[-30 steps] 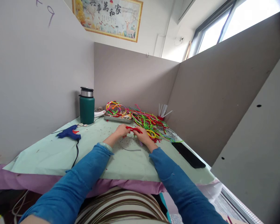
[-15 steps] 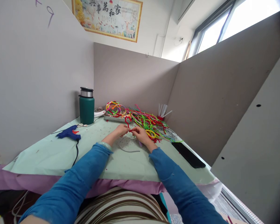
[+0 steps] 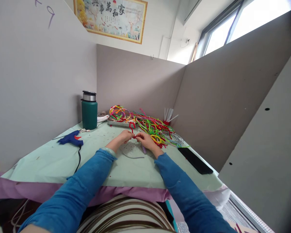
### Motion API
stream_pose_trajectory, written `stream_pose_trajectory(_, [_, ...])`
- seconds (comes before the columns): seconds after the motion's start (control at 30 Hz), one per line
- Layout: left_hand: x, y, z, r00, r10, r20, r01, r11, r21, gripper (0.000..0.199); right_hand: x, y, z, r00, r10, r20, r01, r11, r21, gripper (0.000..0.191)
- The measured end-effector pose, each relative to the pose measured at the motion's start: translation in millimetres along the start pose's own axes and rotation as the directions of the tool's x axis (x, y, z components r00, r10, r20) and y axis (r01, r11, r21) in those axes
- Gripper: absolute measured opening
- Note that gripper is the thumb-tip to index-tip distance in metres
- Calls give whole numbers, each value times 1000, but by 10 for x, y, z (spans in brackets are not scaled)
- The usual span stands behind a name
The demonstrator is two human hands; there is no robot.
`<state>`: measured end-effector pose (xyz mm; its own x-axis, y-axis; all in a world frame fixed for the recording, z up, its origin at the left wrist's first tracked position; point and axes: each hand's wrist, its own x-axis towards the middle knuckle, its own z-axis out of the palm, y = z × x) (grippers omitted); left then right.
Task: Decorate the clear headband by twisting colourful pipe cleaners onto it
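Observation:
A red pipe cleaner [image 3: 131, 126] is pinched between my two hands above the middle of the table, its bent upper end sticking up past the fingers. My left hand [image 3: 125, 136] grips it from the left, fingers closed. From the right, the fingertips of my right hand [image 3: 144, 139] close on it too, almost touching the left ones. Under the hands a thin grey wire [image 3: 134, 157] curves across the table covering. A small purple piece [image 3: 144, 149] shows just below my right hand. What the fingertips cover is hidden.
Behind the hands lie a heap of colourful pipe cleaners [image 3: 155, 127] and a metal tray [image 3: 118, 123] with coloured rings. A green bottle [image 3: 89, 111] and a blue glue gun [image 3: 71, 138] are at left. A black phone-like slab [image 3: 195, 160] lies right, near grey partitions [image 3: 140, 77].
The upper loop of the red pipe cleaner has shifted slightly. Both hands keep their pinch in nearly the same place, and the view has moved a little.

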<state>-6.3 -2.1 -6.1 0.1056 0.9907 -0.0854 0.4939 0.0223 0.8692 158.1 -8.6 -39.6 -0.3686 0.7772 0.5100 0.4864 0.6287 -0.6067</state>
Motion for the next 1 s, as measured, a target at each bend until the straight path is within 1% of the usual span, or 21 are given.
stream_pose_trajectory(0.1, [-4, -4, -7, 1000, 16, -5, -15, 1000, 19, 13, -7, -84, -122, 999, 39, 17, -36, 990, -137, 30])
stream_pose_trajectory(0.13, [-6, -3, -9, 1000, 16, -2, -16, 1000, 25, 13, -18, -111, -201, 998, 59, -9, -60, 981, -184, 32])
stream_pose_trajectory(0.2, [-10, 1, -12, 1000, 4, 3, -4, 999, 32, 12, -75, -145, -436, 987, 131, -93, -155, 930, -335, 32])
stream_pose_trajectory(0.23, [-14, 6, -13, 1000, -5, 5, 5, 999, 32, 12, -128, -146, -590, 975, 178, -129, -216, 882, -419, 32])
stream_pose_trajectory(0.27, [-20, 11, -14, 1000, -14, 8, 13, 999, 30, 12, -202, -134, -764, 960, 243, -138, -280, 823, -495, 33])
stream_pose_trajectory(0.33, [-36, 22, -15, 1000, -17, 10, 17, 1000, 21, 12, -410, -61, -1140, 896, 388, -215, -433, 661, -613, 37])
stream_pose_trajectory(0.37, [-45, 27, -15, 1000, -14, 13, 14, 1000, 17, 12, -538, -1, -1324, 852, 442, -280, -507, 563, -653, 41])
stream_pose_trajectory(0.43, [-62, 34, -14, 1000, -4, 17, 4, 1000, 17, 13, -812, 153, -1639, 749, 551, -367, -618, 383, -687, 52])
stream_pose_trajectory(0.5, [-74, 38, -14, 1000, 6, 19, -7, 1000, 23, 14, -1060, 318, -1847, 632, 676, -380, -685, 257, -682, 60])
stream_pose_trajectory(0.53, [-78, 40, -14, 1000, 10, 22, -11, 1000, 24, 15, -1158, 390, -1907, 594, 715, -368, -699, 233, -676, 61])
stream_pose_trajectory(0.57, [-82, 41, -15, 1000, 14, 25, -14, 1000, 25, 16, -1236, 448, -1943, 572, 743, -347, -706, 230, -670, 62])
stream_pose_trajectory(0.63, [-93, 48, -18, 999, 14, 33, -15, 1000, 23, 17, -1330, 511, -1960, 564, 762, -318, -712, 253, -655, 63])
stream_pose_trajectory(0.7, [-110, 60, -23, 999, 10, 39, -11, 1000, 20, 17, -1367, 506, -1943, 552, 774, -311, -722, 256, -643, 64])
stream_pose_trajectory(0.8, [-135, 76, -30, 999, 4, 48, -4, 1000, 9, 17, -1389, 436, -1912, 514, 788, -338, -744, 213, -634, 66])
stream_pose_trajectory(1.0, [-133, 67, -29, 998, 7, 56, -7, 1000, 15, 19, -1428, 360, -1866, 488, 781, -390, -759, 160, -631, 67])
